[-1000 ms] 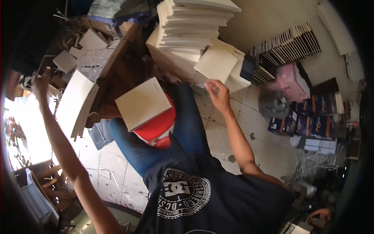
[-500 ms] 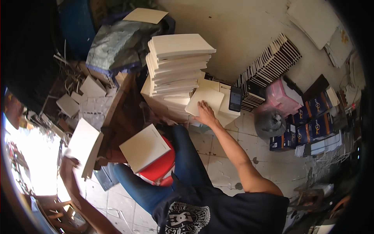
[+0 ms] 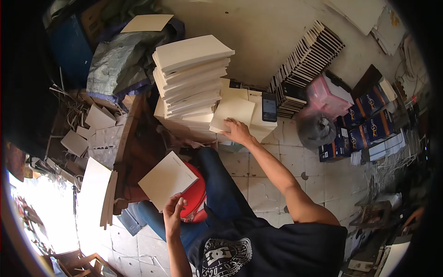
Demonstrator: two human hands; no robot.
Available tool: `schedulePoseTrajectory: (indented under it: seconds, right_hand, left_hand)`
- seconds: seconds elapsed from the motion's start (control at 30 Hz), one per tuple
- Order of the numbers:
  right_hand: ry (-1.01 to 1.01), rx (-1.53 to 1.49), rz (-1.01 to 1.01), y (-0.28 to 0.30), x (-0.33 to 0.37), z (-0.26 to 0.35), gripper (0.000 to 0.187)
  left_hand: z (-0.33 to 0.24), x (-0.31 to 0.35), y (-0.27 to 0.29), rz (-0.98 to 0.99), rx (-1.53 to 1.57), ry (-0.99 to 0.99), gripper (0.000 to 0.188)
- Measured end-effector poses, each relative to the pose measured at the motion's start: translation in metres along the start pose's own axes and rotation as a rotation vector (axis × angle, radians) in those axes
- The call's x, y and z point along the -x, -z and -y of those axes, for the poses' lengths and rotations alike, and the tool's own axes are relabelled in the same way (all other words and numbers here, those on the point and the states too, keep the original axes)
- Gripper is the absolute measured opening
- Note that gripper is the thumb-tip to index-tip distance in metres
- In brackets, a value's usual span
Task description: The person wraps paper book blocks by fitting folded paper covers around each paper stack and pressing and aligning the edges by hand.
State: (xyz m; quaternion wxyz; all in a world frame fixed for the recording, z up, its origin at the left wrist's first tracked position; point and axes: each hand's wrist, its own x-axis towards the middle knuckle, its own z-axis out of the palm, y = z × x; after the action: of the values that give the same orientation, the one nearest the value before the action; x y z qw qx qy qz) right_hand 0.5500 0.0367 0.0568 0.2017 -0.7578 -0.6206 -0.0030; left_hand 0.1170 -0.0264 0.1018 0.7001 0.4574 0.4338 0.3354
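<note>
A block of cream paper lies on a red stool between my knees. At its near corner is my left hand, fingers loosely bent and thumb apart, with nothing seen in it. My right hand reaches forward to a cream sheet on a low pile. Its fingers are bent on the sheet, with the thumb close to the near edge; what lies under the fingers is hidden. A tall stack of cream paper blocks rises just left of that pile.
A phone rests right of the sheet. Behind it stand dark-edged books, a pink-wrapped pack and blue boxes. At left, thin paper blocks lean beside a wooden table edge with paper scraps.
My left hand has left the paper blocks at the left and come across to the block on the stool. My right hand has drawn back slightly, its fingers more bent. The view has shifted.
</note>
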Motion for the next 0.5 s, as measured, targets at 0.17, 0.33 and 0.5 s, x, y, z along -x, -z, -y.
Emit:
schedulePoseTrajectory:
  seconds: [0.17, 0.33, 0.5]
  right_hand:
    - [-0.058, -0.092, 0.024, 0.008, -0.002, -0.004, 0.055]
    - [0.095, -0.139, -0.262, 0.025, -0.002, 0.006, 0.016]
    - [0.079, -0.297, -0.393, 0.073, 0.039, 0.09, 0.013]
  left_hand:
    - [0.012, 0.004, 0.013, -0.032, -0.022, 0.038, 0.03]
    - [0.019, 0.017, 0.009, -0.069, 0.02, 0.101, 0.03]
    - [-0.014, -0.008, -0.053, -0.016, -0.026, -0.049, 0.042]
